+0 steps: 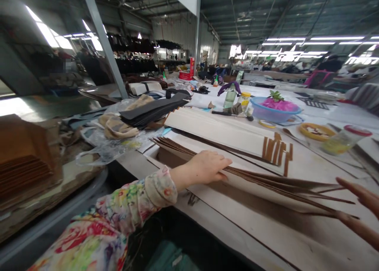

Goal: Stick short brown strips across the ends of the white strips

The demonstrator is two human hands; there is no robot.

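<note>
My left hand, in a floral sleeve, lies palm down with fingers together on a fanned bundle of long thin brown strips spread across a white board on the workbench. At the right edge my right hand shows only as stretched-out fingers, reaching toward the far ends of the strips. Several short brown strips lie in a row just behind the bundle.
A stack of dark sheets, plastic bags and cloth sit at the left back. A blue bowl with pink material, a bottle, a yellow tape ring and a red-lidded jar stand behind. Brown stacked pieces lie far left.
</note>
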